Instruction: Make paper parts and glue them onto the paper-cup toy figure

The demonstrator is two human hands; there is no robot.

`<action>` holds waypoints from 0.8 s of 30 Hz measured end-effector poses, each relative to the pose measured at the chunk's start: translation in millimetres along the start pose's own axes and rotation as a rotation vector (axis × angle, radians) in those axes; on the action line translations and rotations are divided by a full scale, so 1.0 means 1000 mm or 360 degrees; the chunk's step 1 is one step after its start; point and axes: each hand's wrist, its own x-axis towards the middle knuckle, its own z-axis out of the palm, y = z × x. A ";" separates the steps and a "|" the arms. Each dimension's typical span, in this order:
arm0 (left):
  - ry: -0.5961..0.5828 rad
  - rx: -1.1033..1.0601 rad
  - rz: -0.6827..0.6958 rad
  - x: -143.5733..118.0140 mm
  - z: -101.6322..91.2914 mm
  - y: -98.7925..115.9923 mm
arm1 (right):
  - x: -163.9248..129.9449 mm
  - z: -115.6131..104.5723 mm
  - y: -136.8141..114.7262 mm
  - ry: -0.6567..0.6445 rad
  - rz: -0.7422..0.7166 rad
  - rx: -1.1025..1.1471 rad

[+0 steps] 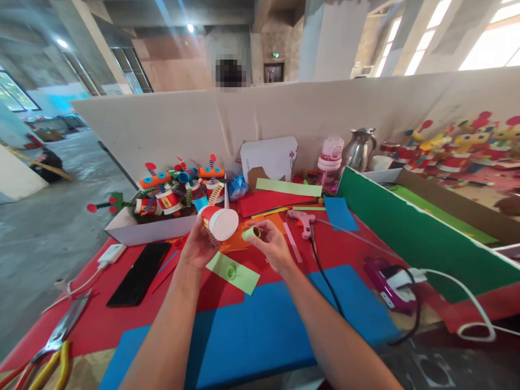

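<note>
My left hand (200, 245) is closed around a red and white paper cup (222, 223), tilted so its pale round end faces me. A light blue piece and a striped folded paper strip show behind the cup. Between the fingers of my right hand (271, 244) is a short cardboard tube wrapped in light green paper (251, 233), its open end turned toward the right. The tube and the cup are a small gap apart. Below them on the table lies a light green paper strip (239, 277) with a small green paper ring (231, 272) on it.
Paper-cup figures (168, 199) fill a white box (152, 232) at left. A pink glue gun (304, 221) with its cord lies right of my hands. Scissors (60, 336), a black phone (138, 273), a purple power strip (390, 287) and a green-sided box (398, 233) surround the workspace.
</note>
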 end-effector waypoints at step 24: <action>-0.0120 0.0249 0.0286 0.007 -0.007 -0.010 | -0.011 0.009 -0.014 0.0091 -0.0758 -0.0832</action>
